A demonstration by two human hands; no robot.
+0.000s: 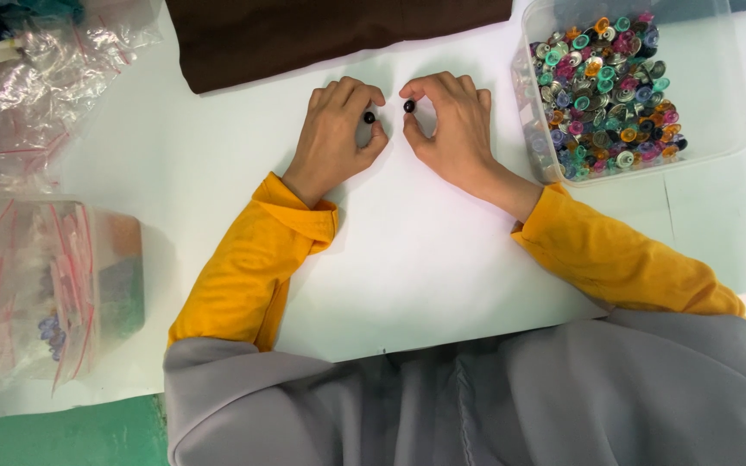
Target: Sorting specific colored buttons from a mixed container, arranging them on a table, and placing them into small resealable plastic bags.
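My left hand [336, 134] rests on the white table [425, 259] and pinches a small dark round piece [369, 116] between thumb and forefinger. My right hand [451, 125] sits just to its right and pinches a second small dark round piece [409, 106] the same way. The two pieces face each other a short gap apart, not touching. Both arms wear yellow sleeves.
A clear plastic tub [718, 103] of several colourful round snap pieces stands at the right. Dark brown fabric [321, 34] lies at the far edge. Crumpled clear bags [45, 86] and a stack of small zip bags [36, 285] lie at the left.
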